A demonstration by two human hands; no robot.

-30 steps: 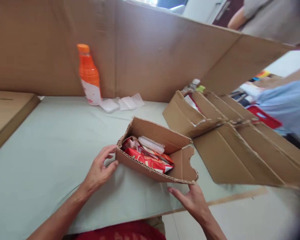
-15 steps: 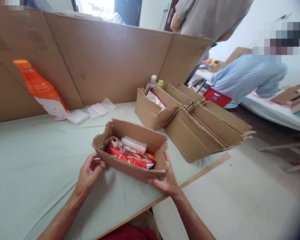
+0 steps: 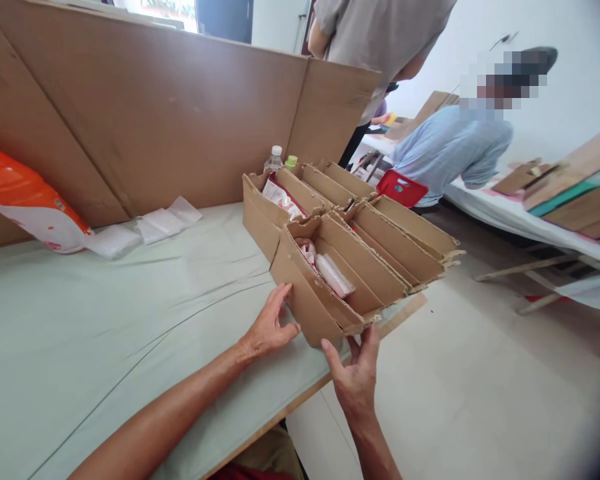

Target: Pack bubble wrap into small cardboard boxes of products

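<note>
A cardboard box (image 3: pixel 300 293) without a lid stands at the table's right edge, pressed up beside the row of similar boxes. Inside it lie a clear plastic-wrapped bundle (image 3: pixel 334 275) and a red-and-white packet (image 3: pixel 306 250), partly hidden by the front wall. My left hand (image 3: pixel 273 323) has its fingertips against the box's long near side, thumb spread away from the fingers. At the box's right end is my right hand (image 3: pixel 357 373), palm up past the table edge. Its thumb stands apart and its fingers touch the corner without wrapping round it.
Several open boxes (image 3: pixel 400 230) stand behind, one holding a white-and-red packet (image 3: pixel 283 197). Two bottles (image 3: pixel 275 159) are beyond them. An orange bottle (image 3: pixel 35 200) and folded plastic sheets (image 3: pixel 155 227) lie left, before a cardboard partition (image 3: pixel 190 113). Other people (image 3: pixel 445 147) are further back.
Both hands have brought the box from the middle of the table to the right, against the row of boxes. The box has turned, and the view has swung right.
</note>
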